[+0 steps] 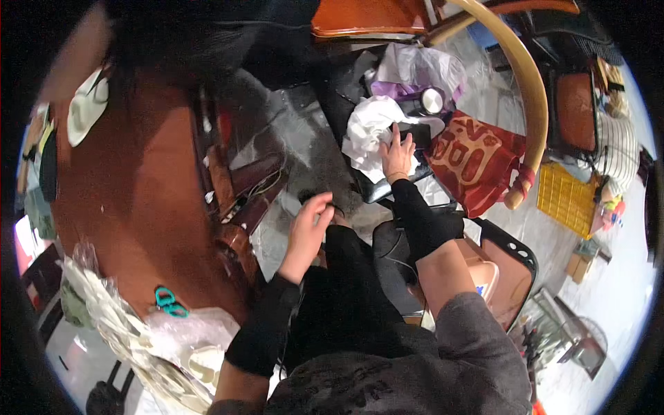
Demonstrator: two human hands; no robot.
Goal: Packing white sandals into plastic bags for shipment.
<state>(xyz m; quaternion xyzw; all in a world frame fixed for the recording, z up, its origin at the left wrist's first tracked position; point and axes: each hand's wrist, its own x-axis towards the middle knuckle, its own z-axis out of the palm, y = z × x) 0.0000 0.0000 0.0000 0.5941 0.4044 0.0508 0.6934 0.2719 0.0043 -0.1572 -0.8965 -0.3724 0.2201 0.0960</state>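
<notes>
Right hand (397, 156) laid flat, fingers spread, on white crumpled cloth (370, 131) beside a black flat case (417, 133), long axis running left-right. Left hand (309, 221) curled over a small dark item; grip unclear.

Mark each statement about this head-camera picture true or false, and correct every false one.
1. The right hand rests on white crumpled paper. True.
2. Teal scissors lie on the brown table. True.
3. The left hand holds the scissors. False: the scissors lie apart from it on the table; the hand is at a small dark thing whose kind cannot be told.
4. A red bag lies to the right of the right hand. True.
5. The yellow crate stands on the table. False: it is on the floor at the right, beyond the red bag.
6. Both forearms are bare. False: each wears a black sleeve.
</notes>
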